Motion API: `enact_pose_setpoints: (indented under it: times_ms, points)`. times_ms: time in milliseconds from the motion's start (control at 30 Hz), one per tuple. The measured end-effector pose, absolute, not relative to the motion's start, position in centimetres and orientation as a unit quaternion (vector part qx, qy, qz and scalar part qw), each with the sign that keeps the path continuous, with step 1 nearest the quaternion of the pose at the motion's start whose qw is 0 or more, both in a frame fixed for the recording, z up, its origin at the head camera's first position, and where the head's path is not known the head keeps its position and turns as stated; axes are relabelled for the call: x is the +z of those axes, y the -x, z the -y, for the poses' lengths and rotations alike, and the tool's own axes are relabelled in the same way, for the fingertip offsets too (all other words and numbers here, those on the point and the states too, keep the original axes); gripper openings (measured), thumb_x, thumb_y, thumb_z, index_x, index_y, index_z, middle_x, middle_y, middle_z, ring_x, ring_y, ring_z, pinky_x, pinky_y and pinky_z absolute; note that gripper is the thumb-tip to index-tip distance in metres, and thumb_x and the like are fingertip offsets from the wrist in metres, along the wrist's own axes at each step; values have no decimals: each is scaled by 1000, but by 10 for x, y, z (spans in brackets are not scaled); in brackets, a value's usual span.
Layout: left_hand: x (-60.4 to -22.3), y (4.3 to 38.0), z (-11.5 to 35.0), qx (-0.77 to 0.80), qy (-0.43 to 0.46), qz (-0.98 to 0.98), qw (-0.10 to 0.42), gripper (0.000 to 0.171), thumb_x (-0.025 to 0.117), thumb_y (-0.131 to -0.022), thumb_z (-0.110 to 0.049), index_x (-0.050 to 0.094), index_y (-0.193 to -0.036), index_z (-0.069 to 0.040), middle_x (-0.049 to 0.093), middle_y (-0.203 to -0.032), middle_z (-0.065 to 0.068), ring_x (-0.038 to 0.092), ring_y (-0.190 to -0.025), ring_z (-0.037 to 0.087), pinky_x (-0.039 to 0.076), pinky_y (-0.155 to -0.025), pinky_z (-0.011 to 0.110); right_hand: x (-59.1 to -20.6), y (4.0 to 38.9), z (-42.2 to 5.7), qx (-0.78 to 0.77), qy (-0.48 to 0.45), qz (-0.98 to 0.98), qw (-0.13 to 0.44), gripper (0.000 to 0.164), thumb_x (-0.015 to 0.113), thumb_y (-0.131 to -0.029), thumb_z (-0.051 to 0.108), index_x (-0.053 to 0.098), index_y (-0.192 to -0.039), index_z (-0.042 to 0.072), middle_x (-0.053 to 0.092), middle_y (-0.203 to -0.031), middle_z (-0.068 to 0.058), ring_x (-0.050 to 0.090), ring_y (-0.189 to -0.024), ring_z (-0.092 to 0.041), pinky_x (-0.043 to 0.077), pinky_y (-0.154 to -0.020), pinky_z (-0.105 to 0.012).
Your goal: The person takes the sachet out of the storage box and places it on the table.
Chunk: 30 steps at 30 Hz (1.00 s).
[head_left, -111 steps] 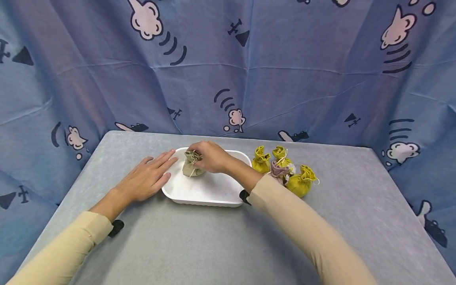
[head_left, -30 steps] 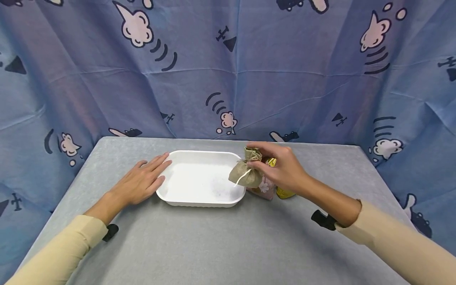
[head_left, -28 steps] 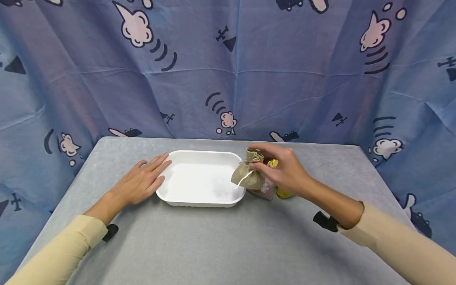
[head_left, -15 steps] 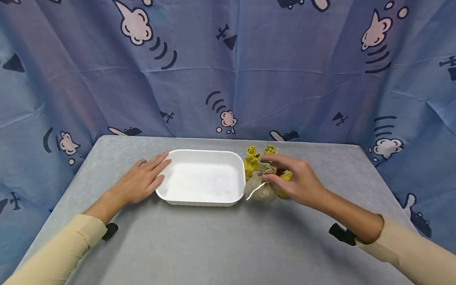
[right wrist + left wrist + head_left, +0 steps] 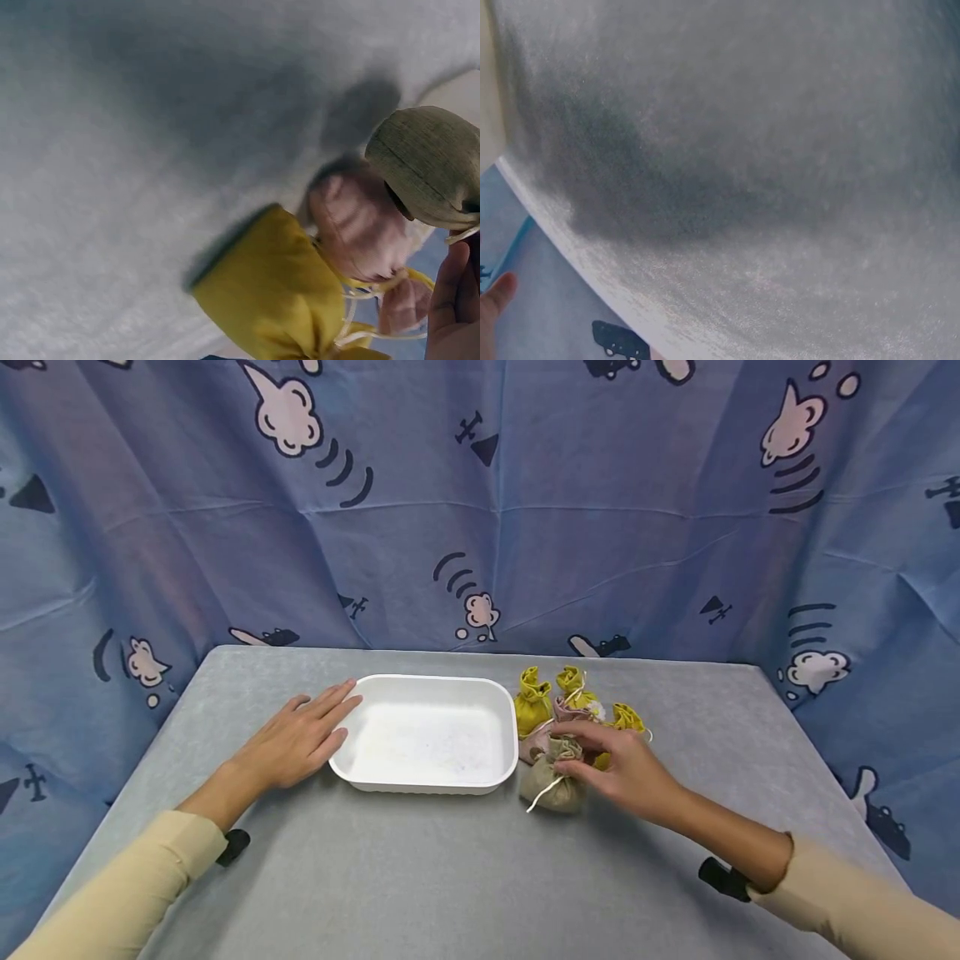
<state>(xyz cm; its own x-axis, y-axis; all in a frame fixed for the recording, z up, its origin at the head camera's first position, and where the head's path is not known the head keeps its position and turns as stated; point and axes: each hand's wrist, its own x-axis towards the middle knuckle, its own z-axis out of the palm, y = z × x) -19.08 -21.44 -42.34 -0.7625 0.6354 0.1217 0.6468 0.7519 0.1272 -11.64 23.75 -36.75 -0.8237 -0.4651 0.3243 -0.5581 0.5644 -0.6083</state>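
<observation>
My right hand (image 5: pixel 618 768) pinches a grey-green drawstring pouch (image 5: pixel 553 789) by its gathered neck, just right of the white tray. In the right wrist view the same pouch (image 5: pixel 427 169) hangs at the right edge, beside a pink pouch (image 5: pixel 364 225) and a yellow pouch (image 5: pixel 274 289). My left hand (image 5: pixel 303 739) lies with straight fingers against the left rim of the white tray (image 5: pixel 427 789). Only a thumb (image 5: pixel 499 292) of that hand shows in the left wrist view.
Behind the held pouch stand yellow pouches (image 5: pixel 531 706) and pink ones (image 5: pixel 536 743), one with a white flower (image 5: pixel 596 710). A grey cloth covers the table (image 5: pixel 420 877). A blue printed curtain (image 5: pixel 420 527) hangs behind it.
My right hand has lifted the grey-green pouch out of the tray, carried it right past the rim, then down and towards me in front of the other pouches. The left hand stays at the tray.
</observation>
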Motion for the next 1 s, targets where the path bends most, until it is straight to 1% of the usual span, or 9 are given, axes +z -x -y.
enact_pose_setpoints:
  times_ms: [33, 100, 200, 233, 367, 533, 800, 933, 1000]
  points:
    - [-424, 191, 214, -81, 343, 935, 35, 55, 42, -106, -30, 33, -156, -8, 22, -164, 9, 31, -146, 29, 33, -107, 57, -370, 116, -238, 362, -288, 884, 59, 43, 82, -81, 9, 68, -122, 7, 70, -102, 2, 57, -70, -7, 51, -58, -26]
    - [-424, 191, 214, -82, 343, 935, 35, 55, 41, -106, -31, 33, -156, -8, 22, -164, 9, 30, -147, 29, 33, -107, 58, -374, 116, -240, 359, -286, 886, 55, 43, 82, -81, 9, 68, -121, 7, 65, -87, 7, 54, -67, -7, 49, -57, -25]
    - [-423, 191, 212, -83, 343, 935, 35, 55, 41, -106, -31, 34, -155, -8, 23, -164, 9, 31, -147, 28, 33, -107, 58, -379, 115, -242, 360, -277, 890, 44, 42, 82, -81, 9, 68, -121, 6, 58, -80, 9, 51, -66, -8, 48, -57, -26]
    - [-422, 191, 212, -83, 343, 935, 35, 54, 40, -106, -31, 34, -155, -8, 23, -164, 9, 31, -147, 28, 33, -107, 57, -380, 115, -243, 361, -274, 890, 42, 42, 82, -81, 8, 69, -121, 6, 59, -81, 9, 52, -67, -8, 50, -58, -27]
    - [-421, 191, 211, -84, 344, 935, 36, 54, 40, -106, -31, 35, -155, -7, 24, -164, 10, 31, -146, 28, 33, -107, 58, -379, 115, -244, 363, -260, 894, 30, 43, 82, -82, 10, 68, -123, 7, 68, -99, 4, 57, -74, -10, 56, -66, -30]
    - [-421, 191, 211, -84, 346, 933, 42, 54, 41, -106, -30, 35, -155, -7, 24, -163, 10, 32, -146, 29, 33, -106, 58, -379, 115, -246, 364, -256, 895, 26, 45, 83, -81, 11, 67, -124, 8, 71, -111, -1, 63, -80, -10, 58, -68, -35]
    - [-420, 191, 211, -73, 353, 932, 43, 55, 42, -106, -30, 35, -155, -7, 24, -164, 10, 32, -145, 33, 31, -107, 60, -376, 116, -252, 361, -260, 896, 14, 49, 83, -83, 15, 65, -128, 8, 70, -118, -3, 67, -89, -11, 59, -68, -37]
    - [-419, 190, 213, -65, 349, 934, 34, 56, 42, -106, -32, 34, -155, -7, 22, -164, 10, 29, -147, 33, 29, -109, 60, -368, 119, -255, 366, -282, 886, 23, 49, 82, -83, 12, 64, -128, 6, 70, -118, -5, 69, -96, -15, 58, -72, -37]
    - [-418, 189, 214, -62, 349, 935, 30, 56, 42, -106, -32, 34, -155, -7, 22, -164, 11, 29, -147, 33, 29, -109, 60, -365, 120, -257, 372, -290, 881, 34, 46, 80, -85, 9, 64, -127, 5, 70, -118, -7, 69, -97, -16, 58, -74, -37]
